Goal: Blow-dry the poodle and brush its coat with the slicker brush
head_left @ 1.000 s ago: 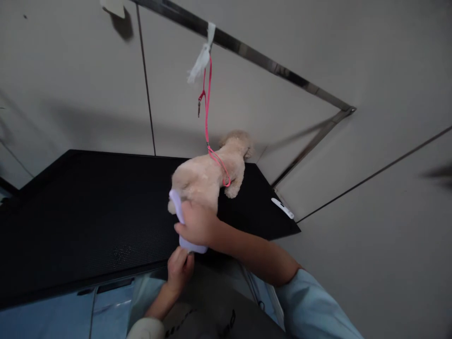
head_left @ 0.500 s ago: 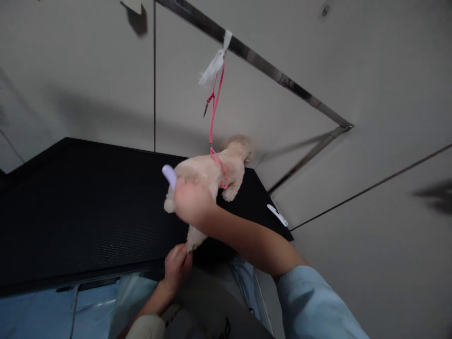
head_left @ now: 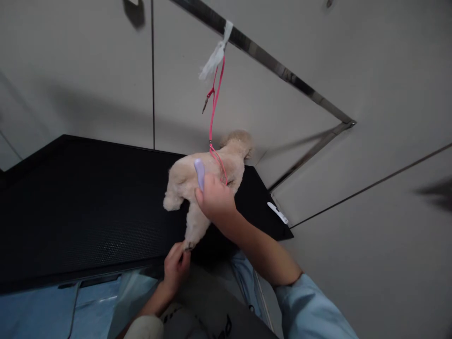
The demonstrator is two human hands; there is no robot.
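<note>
A cream-coloured, curly-coated dog (head_left: 183, 172) stands on the black table, its head turned away towards the wall. My right hand (head_left: 217, 197) is closed around a lavender-handled tool (head_left: 199, 173) against the dog's side. The tool's working end is hidden behind the hand. Below, my left hand (head_left: 175, 263) pinches the dog's near hind paw (head_left: 189, 246), which is drawn out towards the table's front edge. A pink leash (head_left: 217, 103) loops around the dog's body and runs up to a metal bar.
The black textured table (head_left: 88, 202) stands against pale wall panels. Overhead slants the metal bar (head_left: 275, 68), with a white cloth strip (head_left: 213, 61) knotted on it. A white slim device (head_left: 277, 213) lies near the table's right corner.
My right hand has moved with the lavender-handled tool from the dog's rump rightwards to its side, uncovering the hind legs. My left hand keeps hold of the paw.
</note>
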